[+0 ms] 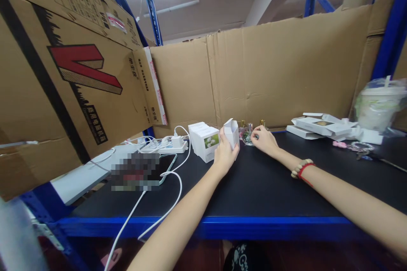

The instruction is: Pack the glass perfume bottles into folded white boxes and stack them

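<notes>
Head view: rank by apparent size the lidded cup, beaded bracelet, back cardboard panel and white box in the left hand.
1. Back cardboard panel
2. Lidded cup
3. White box in the left hand
4. Beaded bracelet

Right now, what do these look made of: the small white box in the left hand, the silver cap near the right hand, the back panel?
White box: probably thin paperboard, smooth; crisp folds, thin raised flap.
Silver cap: shiny; metal or metallised plastic, can't tell.
Back panel: matte brown cardboard, likely corrugated; creases, ragged top edge.
</notes>
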`<state>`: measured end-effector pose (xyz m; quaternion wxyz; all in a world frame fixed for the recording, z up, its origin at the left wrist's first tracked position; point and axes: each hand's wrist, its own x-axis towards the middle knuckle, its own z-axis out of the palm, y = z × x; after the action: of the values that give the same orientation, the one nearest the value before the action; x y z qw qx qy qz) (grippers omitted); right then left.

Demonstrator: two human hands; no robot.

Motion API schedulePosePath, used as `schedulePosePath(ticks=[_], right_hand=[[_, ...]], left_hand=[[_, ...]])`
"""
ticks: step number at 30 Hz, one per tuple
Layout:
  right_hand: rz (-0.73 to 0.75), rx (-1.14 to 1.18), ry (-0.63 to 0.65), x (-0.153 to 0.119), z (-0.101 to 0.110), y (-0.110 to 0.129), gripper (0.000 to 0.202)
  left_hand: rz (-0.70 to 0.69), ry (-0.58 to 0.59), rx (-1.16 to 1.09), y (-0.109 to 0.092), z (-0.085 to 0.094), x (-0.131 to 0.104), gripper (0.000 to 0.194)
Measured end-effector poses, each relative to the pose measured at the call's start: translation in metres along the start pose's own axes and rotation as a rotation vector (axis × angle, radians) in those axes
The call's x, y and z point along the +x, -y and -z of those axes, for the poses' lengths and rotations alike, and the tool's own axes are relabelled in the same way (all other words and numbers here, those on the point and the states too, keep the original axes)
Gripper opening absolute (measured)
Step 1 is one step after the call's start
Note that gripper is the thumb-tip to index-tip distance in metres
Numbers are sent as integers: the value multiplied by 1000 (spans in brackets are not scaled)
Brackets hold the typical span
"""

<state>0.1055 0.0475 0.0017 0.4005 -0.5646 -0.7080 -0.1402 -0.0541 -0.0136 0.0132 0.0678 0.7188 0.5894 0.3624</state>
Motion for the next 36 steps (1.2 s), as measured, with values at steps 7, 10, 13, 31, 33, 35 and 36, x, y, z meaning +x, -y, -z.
schedulePosePath(ticks=[7,10,13,31,33,35,36], right_hand=[[-29,-141,-37,3,14,-12,21],[-39,-167,-44,4,15,-17,21],[-40,-159,-62,4,15,-22,21],[-28,28,-124,2,17,-32,19],[-33,51,-134,1,18,-31,18],[-34,75,-160,2,19,-29,17],[-31,85,-177,2,20,-29,17]], left_hand=[[15,27,28,-2,2,-1,69],[3,27,42,-1,2,0,69],[-10,20,59,0,0,0,68],[-35,-36,39,-3,5,1,63],[-45,-42,44,-3,4,1,63],[-44,-38,51,-2,3,1,64],[-40,-29,52,-2,3,1,65]])
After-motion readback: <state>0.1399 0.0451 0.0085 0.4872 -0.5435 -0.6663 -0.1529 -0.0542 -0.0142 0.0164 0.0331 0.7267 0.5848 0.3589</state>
